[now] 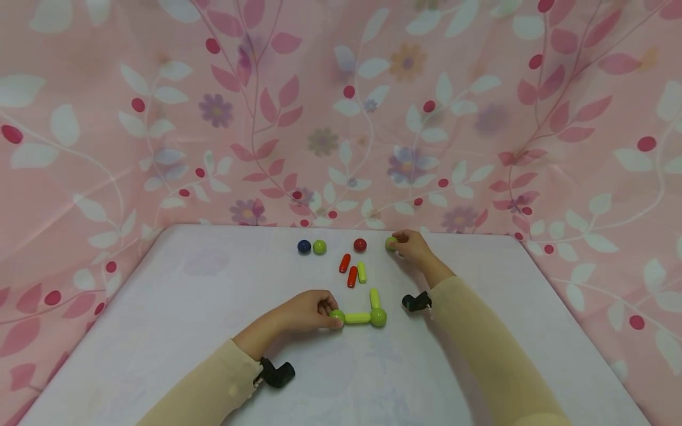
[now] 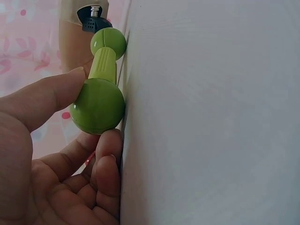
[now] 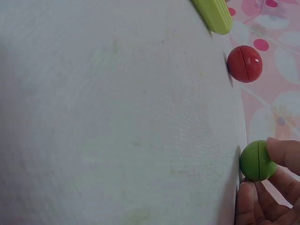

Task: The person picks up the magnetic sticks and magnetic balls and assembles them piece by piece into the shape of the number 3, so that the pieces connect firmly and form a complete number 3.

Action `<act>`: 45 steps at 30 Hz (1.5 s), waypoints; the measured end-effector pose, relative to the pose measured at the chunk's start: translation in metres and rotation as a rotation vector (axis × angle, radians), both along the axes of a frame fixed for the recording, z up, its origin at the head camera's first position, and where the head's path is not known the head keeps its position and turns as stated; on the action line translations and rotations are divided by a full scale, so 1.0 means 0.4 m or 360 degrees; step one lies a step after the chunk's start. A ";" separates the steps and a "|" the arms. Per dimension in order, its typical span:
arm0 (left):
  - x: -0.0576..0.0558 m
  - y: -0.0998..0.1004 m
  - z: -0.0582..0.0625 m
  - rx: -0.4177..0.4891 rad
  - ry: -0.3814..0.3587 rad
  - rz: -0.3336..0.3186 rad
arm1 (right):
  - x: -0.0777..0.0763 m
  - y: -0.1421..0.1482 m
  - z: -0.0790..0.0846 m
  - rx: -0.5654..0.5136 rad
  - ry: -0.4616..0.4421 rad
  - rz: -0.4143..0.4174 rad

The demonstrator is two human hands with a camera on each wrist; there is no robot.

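My left hand point(image 1: 308, 310) pinches a green ball point(image 2: 97, 108) between thumb and fingers, low on the table. That ball is joined by a yellow-green rod point(image 1: 357, 318) to a second green ball point(image 1: 378, 317), and another yellow-green rod point(image 1: 375, 298) points away from it towards the back, forming an L. At the back right, my right hand point(image 1: 414, 247) grips a separate green ball point(image 3: 258, 160), thumb on one side and fingers on the other. A red ball point(image 3: 244, 63) lies just left of it.
Along the back of the white table point(image 1: 213, 296) lie a dark blue ball point(image 1: 304, 247) and a green ball point(image 1: 319, 247). Two red rods point(image 1: 345, 263) and a loose yellow-green rod point(image 1: 362, 273) lie mid-table. A pink floral cloth point(image 1: 341, 118) hangs behind.
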State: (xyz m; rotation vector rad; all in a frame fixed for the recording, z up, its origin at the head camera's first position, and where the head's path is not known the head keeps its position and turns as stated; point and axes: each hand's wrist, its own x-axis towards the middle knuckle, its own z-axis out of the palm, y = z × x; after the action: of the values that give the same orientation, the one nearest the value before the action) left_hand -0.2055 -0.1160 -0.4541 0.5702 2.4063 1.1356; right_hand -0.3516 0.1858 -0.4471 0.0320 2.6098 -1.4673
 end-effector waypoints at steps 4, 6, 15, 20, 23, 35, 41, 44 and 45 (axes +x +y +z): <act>0.001 0.003 0.002 -0.0004 -0.0010 0.0004 | 0.005 0.002 -0.002 0.0006 0.0023 0.0011; 0.002 0.004 0.003 -0.0007 -0.0009 0.0004 | 0.007 0.003 -0.003 0.0013 0.0033 0.0014; 0.004 0.004 0.005 -0.0012 0.0007 0.0015 | 0.017 0.011 -0.003 0.0058 0.0031 0.0056; 0.005 0.005 0.009 -0.0012 0.0010 0.0001 | 0.024 0.027 -0.004 0.0065 -0.0002 0.0105; 0.006 0.004 0.011 -0.0018 0.0010 0.0002 | 0.035 0.033 0.000 0.0069 -0.0031 0.0138; 0.002 0.004 0.002 -0.0018 0.0019 0.0006 | 0.090 0.032 0.010 0.0045 -0.0031 0.0268; 0.002 0.004 0.003 -0.0022 0.0014 0.0009 | 0.126 0.027 0.014 0.0056 -0.0014 0.0326; 0.005 0.006 0.008 -0.0019 0.0009 0.0012 | 0.138 0.027 0.013 0.0064 -0.0011 0.0348; 0.006 0.007 0.010 -0.0016 0.0009 0.0013 | 0.142 0.027 0.013 0.0066 -0.0010 0.0348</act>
State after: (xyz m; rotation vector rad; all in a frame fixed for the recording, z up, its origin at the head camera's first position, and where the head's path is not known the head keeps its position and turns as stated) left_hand -0.2030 -0.1132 -0.4501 0.5615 2.4197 1.1259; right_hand -0.2949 0.1966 -0.4418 -0.2364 2.5437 -1.3363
